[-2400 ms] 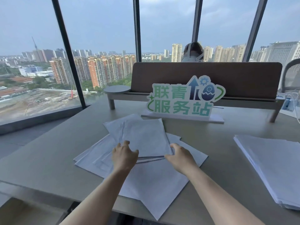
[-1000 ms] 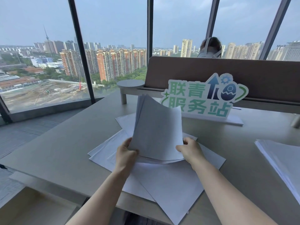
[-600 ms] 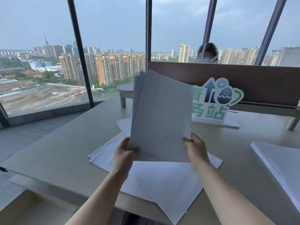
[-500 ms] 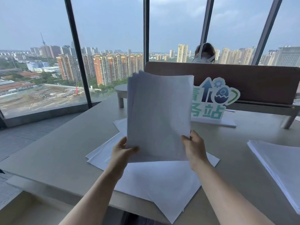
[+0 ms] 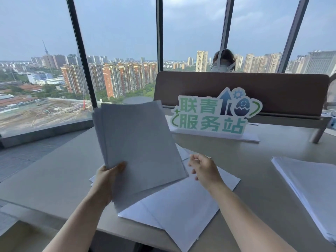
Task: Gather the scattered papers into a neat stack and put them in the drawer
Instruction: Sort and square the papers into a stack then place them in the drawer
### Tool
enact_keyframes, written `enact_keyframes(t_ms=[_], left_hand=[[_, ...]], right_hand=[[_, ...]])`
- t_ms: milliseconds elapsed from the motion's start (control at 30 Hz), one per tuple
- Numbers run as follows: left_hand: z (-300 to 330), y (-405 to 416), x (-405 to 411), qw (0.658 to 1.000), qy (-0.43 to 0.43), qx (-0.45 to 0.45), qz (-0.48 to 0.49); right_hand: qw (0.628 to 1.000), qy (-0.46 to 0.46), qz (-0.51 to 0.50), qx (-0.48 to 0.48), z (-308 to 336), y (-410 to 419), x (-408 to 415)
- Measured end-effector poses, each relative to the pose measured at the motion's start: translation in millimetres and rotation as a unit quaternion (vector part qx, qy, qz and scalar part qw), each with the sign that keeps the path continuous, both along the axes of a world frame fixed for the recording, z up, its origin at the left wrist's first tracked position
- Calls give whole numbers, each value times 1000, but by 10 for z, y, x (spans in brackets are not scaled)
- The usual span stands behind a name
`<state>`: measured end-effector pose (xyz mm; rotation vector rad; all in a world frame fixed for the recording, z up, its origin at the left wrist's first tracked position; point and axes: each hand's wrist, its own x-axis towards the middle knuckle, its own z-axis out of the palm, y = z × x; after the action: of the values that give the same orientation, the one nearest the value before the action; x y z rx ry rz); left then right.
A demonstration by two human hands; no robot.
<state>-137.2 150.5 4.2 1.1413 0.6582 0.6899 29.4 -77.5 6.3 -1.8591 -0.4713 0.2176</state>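
Observation:
My left hand [image 5: 107, 179] grips a bundle of white papers [image 5: 138, 146] by its lower left corner and holds it up, tilted to the left, above the desk. My right hand [image 5: 203, 170] hovers just right of the bundle with loosely curled fingers and holds nothing. More scattered white sheets [image 5: 181, 211] lie fanned out on the desk [image 5: 54, 179] beneath both hands, one corner hanging over the near edge. No drawer is in view.
A thick stack of white paper [image 5: 309, 190] lies at the right edge. A green and white sign [image 5: 214, 117] stands at the back before a brown divider panel [image 5: 272, 93]. Another person's head [image 5: 223, 60] shows behind the panel. Large windows lie beyond.
Both hands lifted a bundle of sheets off the desk and stood it upright. My right hand has since let go, and the bundle now tilts left in my left hand alone.

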Motion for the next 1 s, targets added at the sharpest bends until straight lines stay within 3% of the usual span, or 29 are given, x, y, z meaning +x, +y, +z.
enact_keyframes(t_ms=[100, 300, 600, 1000], left_hand=[[-74, 146, -94, 998, 16, -12, 58], [-198, 424, -198, 995, 35, -16, 94], [-304, 590, -231, 996, 45, -15, 82], [-370, 588, -211, 996, 41, 0, 81]], right_hand=[[992, -26, -44, -114, -94, -41, 162], [962, -87, -28, -258, -148, 169, 355], [926, -110, -9, -361, -52, 715, 518], [865, -65, -57, -494, -43, 1262, 694]])
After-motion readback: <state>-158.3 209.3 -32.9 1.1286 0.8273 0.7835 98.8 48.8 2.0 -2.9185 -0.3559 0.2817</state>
